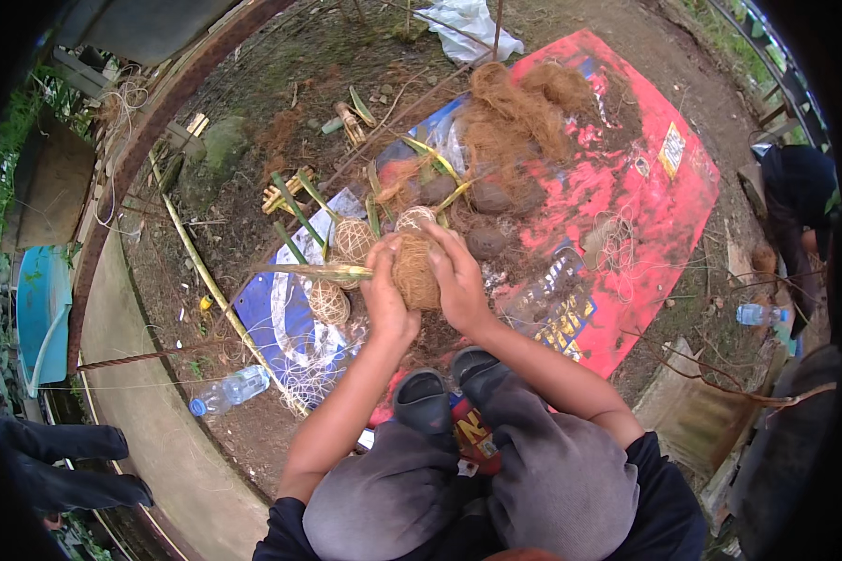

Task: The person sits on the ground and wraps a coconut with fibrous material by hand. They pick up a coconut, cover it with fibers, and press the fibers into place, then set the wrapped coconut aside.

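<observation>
Between my left hand [391, 294] and my right hand [459, 277] is a ball wrapped in brown coconut fibre [416, 272], pressed from both sides. A long leaf stalk [316, 270] points left from beside my left fingers. Just left of my hands lie string-wound fibre balls [329, 302], some with green stalks standing out of them. Another string-wound ball [415, 217] sits right beyond my fingertips. Bare dark brown balls [486, 242] rest to the right of my hands. Farther off, a heap of loose coconut fibre [516, 116] covers part of the red and blue printed sheet [673, 203].
Tangled string [305, 379] lies at the sheet's near left edge, more string [616, 245] on its right. A plastic bottle [230, 390] is on the soil at left. A rusty metal bar [105, 175] arches at upper left. Two other people, partly seen, are at the left and right rims.
</observation>
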Demonstrator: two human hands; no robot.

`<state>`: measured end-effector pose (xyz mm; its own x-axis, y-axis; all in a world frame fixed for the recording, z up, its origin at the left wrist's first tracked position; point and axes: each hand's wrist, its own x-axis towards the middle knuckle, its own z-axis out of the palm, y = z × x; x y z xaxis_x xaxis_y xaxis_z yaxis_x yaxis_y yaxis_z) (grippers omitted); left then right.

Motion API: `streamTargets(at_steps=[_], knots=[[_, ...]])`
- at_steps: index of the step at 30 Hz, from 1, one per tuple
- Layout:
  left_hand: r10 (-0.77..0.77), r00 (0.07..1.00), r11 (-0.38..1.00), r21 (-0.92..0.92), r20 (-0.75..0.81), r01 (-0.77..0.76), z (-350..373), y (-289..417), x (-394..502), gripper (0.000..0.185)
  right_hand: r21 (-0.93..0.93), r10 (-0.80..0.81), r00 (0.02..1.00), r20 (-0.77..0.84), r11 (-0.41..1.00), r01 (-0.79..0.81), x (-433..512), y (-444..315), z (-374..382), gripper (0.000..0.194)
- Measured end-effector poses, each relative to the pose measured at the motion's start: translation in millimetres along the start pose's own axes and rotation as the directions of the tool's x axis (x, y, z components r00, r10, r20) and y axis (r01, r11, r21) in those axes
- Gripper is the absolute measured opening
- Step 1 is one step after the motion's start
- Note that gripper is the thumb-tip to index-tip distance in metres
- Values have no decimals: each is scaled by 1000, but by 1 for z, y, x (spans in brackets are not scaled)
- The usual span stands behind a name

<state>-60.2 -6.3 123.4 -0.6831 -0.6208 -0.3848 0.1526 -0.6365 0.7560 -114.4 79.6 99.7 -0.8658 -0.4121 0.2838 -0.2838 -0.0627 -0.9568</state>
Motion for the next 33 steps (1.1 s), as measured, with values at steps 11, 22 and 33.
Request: streamTargets(at_steps=[11,22,33], knots=[[-110,991,993,39,70,108,-10,-4,4,25,275,205,975,87,936,-221,7,-5,0,27],[31,999,997,67,-7,-30,-1,-12,2,34,389,422,899,121,813,-434,7,4,-3,34],[-134,990,991,6,41,134,-18,-12,2,34,126,99,984,149,985,-118,-5,14,-14,35]])
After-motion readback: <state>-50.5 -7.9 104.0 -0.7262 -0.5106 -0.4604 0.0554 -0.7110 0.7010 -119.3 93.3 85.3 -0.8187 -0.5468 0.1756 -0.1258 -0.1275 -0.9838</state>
